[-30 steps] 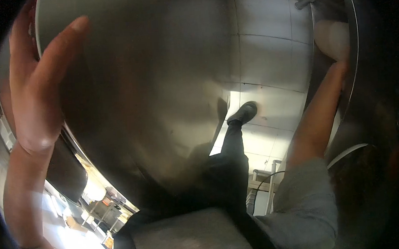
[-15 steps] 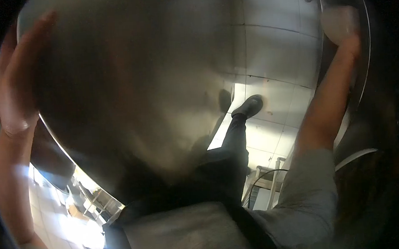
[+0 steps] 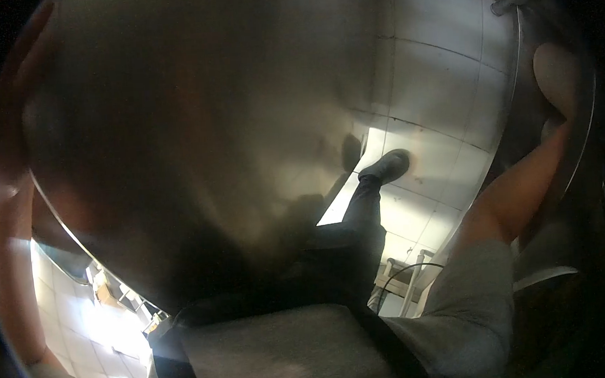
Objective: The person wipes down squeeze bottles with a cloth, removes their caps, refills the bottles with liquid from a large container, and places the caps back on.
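Observation:
A large, shiny metal surface with a curved lower-left rim fills the middle of the head view, very close; what object it belongs to I cannot tell. At the far left, my left hand lies along its side, fingers stretched upward in shadow. My right arm reaches to the upper right, beside a dark metal piece with a thin bright edge. There my right hand shows only as a pale, blurred shape near a curved rim. Its fingers cannot be made out, nor whether it holds anything.
Pale floor tiles run between the metal surfaces. My dark shoe stands on them. A light-framed stand with a black cable is beside my right sleeve. Strong light falls on the floor at lower left.
My right hand has moved right and a little down, toward the dark edge. My left hand has shifted left and into deeper shadow. The view has shifted slightly.

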`<state>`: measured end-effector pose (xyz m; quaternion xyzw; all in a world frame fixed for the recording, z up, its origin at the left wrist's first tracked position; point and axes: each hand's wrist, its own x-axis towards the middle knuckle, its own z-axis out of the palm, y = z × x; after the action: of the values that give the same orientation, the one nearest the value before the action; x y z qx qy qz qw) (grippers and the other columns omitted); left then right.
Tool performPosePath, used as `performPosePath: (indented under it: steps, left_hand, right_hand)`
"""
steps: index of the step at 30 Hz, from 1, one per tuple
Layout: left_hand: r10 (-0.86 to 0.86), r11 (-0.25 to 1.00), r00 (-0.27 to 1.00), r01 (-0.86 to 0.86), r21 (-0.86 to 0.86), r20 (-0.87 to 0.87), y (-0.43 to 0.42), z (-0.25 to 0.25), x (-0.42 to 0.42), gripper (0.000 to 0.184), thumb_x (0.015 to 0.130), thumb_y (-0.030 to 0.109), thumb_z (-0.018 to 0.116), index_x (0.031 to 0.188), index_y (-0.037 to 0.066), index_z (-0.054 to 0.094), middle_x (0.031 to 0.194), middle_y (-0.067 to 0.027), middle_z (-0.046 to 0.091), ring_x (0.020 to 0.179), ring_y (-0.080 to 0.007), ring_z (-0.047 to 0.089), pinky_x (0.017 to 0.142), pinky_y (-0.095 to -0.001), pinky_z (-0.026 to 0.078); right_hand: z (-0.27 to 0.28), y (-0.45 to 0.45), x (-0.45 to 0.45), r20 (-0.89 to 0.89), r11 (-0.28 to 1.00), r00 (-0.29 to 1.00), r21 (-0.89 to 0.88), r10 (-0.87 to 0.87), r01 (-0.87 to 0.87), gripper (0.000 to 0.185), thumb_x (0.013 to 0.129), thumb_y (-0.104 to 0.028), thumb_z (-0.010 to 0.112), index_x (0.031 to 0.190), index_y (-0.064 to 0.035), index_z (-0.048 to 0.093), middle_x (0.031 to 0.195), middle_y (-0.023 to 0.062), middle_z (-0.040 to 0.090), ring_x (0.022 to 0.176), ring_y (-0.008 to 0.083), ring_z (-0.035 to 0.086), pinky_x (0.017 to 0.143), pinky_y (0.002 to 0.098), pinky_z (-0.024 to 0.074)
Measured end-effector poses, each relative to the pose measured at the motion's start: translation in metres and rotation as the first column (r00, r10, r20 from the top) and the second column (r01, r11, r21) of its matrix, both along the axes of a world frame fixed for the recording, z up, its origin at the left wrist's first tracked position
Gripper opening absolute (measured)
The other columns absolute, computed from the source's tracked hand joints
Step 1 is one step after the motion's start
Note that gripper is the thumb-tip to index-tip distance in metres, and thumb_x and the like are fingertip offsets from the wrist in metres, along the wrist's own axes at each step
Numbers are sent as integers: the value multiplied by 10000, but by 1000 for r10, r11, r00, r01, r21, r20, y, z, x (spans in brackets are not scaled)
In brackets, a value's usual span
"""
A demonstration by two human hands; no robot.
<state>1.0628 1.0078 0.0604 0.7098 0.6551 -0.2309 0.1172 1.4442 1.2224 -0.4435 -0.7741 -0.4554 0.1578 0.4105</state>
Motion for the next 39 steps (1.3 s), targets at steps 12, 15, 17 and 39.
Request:
performPosePath:
  steps: [12,15,17,39]
  left_hand:
    - [250,964,961,-258,59,120,-10,-21,43,617,887,214,555,1406,4,294,1465,-204,290,1346,-348,294,1092,-462,297]
    - [271,957,953,-282,73,131,-10,-21,53,641,881,224,560,1411,3,276,1470,-203,279,1352,-349,277,1097,-465,281]
    - [282,952,949,-294,82,139,-10,-20,58,657,877,230,563,1415,2,263,1474,-203,271,1357,-350,266,1100,-467,271]
    - [386,843,911,-413,345,148,-18,8,78,840,835,303,598,1458,-7,128,1511,-199,188,1405,-363,142,1137,-489,156]
  right_hand:
    - [-12,-3,-15,-38,996,996,6,84,-84,503,847,-226,668,1225,17,444,1162,168,557,1070,275,557,924,398,437]
    - [-11,-4,-17,-51,997,996,-1,72,-72,503,846,-215,671,1225,20,438,1166,169,554,1073,274,553,929,397,433]
    - [-12,-7,-16,-62,998,996,-11,61,-62,503,845,-207,674,1225,22,435,1168,169,551,1074,274,551,933,396,431]
    - [77,-398,-70,-683,829,717,-314,141,-463,537,803,-120,732,1255,-17,461,1180,130,565,1059,226,552,929,334,448]
